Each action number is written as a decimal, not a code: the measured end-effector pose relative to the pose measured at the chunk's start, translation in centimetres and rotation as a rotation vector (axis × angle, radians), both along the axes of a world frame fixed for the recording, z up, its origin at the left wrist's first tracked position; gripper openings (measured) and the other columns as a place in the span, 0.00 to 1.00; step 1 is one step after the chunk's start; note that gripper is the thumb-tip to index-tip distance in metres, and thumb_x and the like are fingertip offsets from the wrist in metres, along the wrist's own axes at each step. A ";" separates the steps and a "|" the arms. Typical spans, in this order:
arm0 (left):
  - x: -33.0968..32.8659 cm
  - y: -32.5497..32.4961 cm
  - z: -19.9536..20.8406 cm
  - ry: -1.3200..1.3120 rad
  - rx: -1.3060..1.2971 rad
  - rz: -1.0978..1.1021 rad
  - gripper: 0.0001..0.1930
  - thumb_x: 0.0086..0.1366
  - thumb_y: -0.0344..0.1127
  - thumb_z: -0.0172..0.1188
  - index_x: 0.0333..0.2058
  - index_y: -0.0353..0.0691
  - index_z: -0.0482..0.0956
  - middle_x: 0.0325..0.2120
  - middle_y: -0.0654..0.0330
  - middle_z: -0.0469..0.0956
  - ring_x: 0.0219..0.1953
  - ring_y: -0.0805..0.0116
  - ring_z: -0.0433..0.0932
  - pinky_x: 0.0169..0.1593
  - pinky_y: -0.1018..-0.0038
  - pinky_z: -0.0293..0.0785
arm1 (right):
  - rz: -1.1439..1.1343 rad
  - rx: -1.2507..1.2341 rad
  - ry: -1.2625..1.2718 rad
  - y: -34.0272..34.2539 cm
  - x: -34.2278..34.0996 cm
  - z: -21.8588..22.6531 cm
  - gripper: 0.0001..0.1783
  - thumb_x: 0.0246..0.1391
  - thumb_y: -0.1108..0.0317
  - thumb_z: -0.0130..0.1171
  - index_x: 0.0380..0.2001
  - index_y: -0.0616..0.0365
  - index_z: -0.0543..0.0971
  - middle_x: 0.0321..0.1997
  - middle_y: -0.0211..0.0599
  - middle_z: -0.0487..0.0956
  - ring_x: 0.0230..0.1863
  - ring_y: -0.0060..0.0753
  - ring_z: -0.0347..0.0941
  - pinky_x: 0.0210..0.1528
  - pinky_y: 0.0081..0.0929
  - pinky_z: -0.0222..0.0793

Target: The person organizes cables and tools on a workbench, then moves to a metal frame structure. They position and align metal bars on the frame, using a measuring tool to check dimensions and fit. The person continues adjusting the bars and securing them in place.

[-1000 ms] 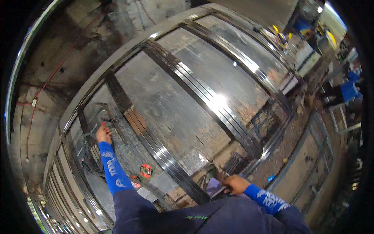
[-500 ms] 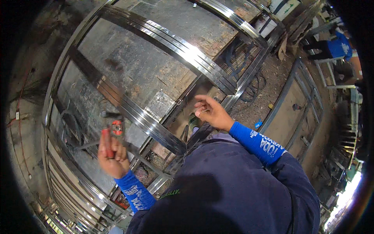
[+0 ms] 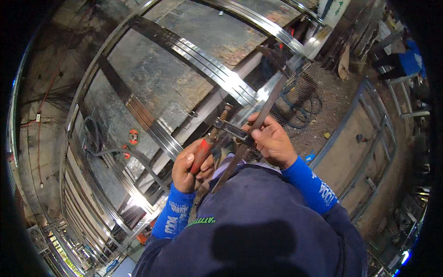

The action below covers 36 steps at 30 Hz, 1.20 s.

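Observation:
An F-clamp (image 3: 271, 102) with a dark flat bar and a red handle slants in front of my torso. My left hand (image 3: 186, 171) is closed around its red handle, below the threaded screw. On the bar, near the sliding arm, my right hand (image 3: 278, 144) grips with thumb and fingers. The clamp's lower bar end lies close over my dark shirt. Just beyond the hands, a shiny metal tube frame (image 3: 210, 67) rests on a worn, stained tabletop (image 3: 161, 69).
A red and black tape measure (image 3: 133, 136) lies on the tabletop at left, beside a grey hose (image 3: 134, 156). Dark cable (image 3: 295, 111) coils on the gravelly ground at right. Another metal frame (image 3: 369, 134) lies farther right. A person in blue (image 3: 410, 62) is at the far right.
My left hand has brought the clamp from over the left of the table to the middle. My right hand, empty before, has closed on its bar. The view has shifted slightly.

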<state>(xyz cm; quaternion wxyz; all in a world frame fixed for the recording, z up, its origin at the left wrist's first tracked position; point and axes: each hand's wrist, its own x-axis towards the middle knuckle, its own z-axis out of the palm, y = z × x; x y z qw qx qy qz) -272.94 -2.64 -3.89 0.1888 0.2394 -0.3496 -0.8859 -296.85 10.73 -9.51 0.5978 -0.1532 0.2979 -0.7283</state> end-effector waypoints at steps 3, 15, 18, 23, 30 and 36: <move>-3.2 1.3 -2.0 -0.103 -0.227 -0.141 0.40 0.66 0.53 0.57 0.67 0.24 0.67 0.26 0.58 0.74 0.22 0.73 0.69 0.27 0.77 0.66 | -0.134 0.073 0.168 3.8 -2.1 -1.2 0.20 0.64 0.77 0.65 0.58 0.58 0.74 0.52 0.34 0.79 0.56 0.29 0.79 0.60 0.33 0.76; -10.6 12.6 -1.3 -0.431 -0.930 0.263 0.17 0.80 0.45 0.56 0.41 0.35 0.82 0.31 0.67 0.79 0.29 0.82 0.69 0.32 0.82 0.64 | 0.026 -0.021 0.654 13.2 -4.9 0.8 0.38 0.59 0.79 0.70 0.70 0.59 0.65 0.55 0.36 0.78 0.57 0.28 0.77 0.61 0.30 0.74; -10.3 15.2 -1.0 -0.420 -0.928 0.356 0.15 0.79 0.43 0.58 0.41 0.35 0.82 0.31 0.68 0.79 0.29 0.85 0.66 0.32 0.83 0.61 | 0.106 -0.002 0.649 13.9 -5.8 1.5 0.50 0.55 0.81 0.72 0.75 0.58 0.55 0.60 0.40 0.74 0.60 0.31 0.76 0.64 0.32 0.74; -11.3 16.6 -1.8 -0.498 -1.019 0.414 0.14 0.76 0.40 0.63 0.46 0.32 0.84 0.36 0.62 0.82 0.36 0.76 0.75 0.42 0.77 0.72 | 0.002 -0.090 0.623 13.6 -6.2 0.9 0.50 0.55 0.85 0.69 0.74 0.56 0.53 0.62 0.42 0.73 0.62 0.35 0.75 0.64 0.34 0.74; -12.7 15.8 -2.6 -0.524 -0.844 0.340 0.17 0.75 0.42 0.63 0.51 0.33 0.84 0.39 0.59 0.86 0.41 0.73 0.80 0.49 0.74 0.76 | -0.071 -0.087 0.571 14.0 -6.8 -0.5 0.46 0.57 0.83 0.67 0.73 0.57 0.54 0.62 0.44 0.74 0.62 0.36 0.74 0.65 0.35 0.72; -12.9 12.3 -9.5 -0.571 -1.029 0.182 0.24 0.77 0.47 0.59 0.61 0.34 0.78 0.49 0.54 0.84 0.51 0.59 0.81 0.58 0.67 0.75 | -0.154 -0.041 0.536 14.7 -9.0 -4.9 0.40 0.59 0.82 0.65 0.69 0.57 0.57 0.55 0.43 0.77 0.57 0.32 0.76 0.60 0.33 0.74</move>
